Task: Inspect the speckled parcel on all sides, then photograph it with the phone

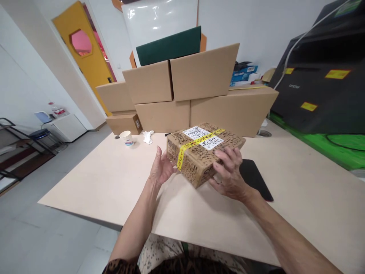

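A cardboard parcel box with a dark speckled print is held tilted over the table in front of me. Yellow printed tape runs across its top, over a white label that is also covered in dark marks. My left hand supports the box's left end, palm turned up and thumb sticking up, with its fingertips partly hidden under the box. At the near right corner, my right hand grips the box, fingers bent over the top edge and thumb low on the side.
Stacked plain cardboard boxes line the table's back, topped by a dark green box. A paper cup and crumpled tissue stand at back left. Right of the parcel lies a black mat. Beyond is a black printer.
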`<state>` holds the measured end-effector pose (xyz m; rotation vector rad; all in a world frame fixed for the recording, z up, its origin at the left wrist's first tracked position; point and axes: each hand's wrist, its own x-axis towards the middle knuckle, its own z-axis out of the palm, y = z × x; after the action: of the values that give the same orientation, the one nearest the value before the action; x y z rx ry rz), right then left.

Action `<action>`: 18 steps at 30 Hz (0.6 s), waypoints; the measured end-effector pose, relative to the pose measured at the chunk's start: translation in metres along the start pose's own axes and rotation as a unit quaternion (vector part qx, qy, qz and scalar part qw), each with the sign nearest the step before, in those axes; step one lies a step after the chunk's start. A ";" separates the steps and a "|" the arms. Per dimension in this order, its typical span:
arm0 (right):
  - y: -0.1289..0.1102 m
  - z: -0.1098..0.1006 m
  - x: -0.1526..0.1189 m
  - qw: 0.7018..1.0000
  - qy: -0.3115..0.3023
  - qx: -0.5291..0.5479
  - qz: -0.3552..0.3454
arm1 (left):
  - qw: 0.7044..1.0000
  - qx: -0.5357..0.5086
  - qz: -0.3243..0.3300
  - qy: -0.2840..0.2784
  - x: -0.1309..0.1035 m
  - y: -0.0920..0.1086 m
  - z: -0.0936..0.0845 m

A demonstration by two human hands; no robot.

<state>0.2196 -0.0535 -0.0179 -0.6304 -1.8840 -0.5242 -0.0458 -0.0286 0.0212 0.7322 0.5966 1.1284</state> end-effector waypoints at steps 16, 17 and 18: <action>0.009 0.000 -0.005 0.965 0.023 0.081 0.247 | 0.966 0.101 0.199 0.131 0.005 0.000 -0.004; 0.016 -0.002 -0.005 0.941 0.033 0.122 0.315 | 0.964 0.111 0.208 0.123 0.004 0.001 -0.004; 0.021 -0.003 -0.006 0.909 0.035 0.170 0.379 | 0.963 0.119 0.214 0.113 0.002 0.001 -0.004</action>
<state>0.2374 -0.0404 -0.0204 -1.0118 -1.4520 0.2794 -0.0487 -0.0253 0.0189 0.9769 0.7997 1.5724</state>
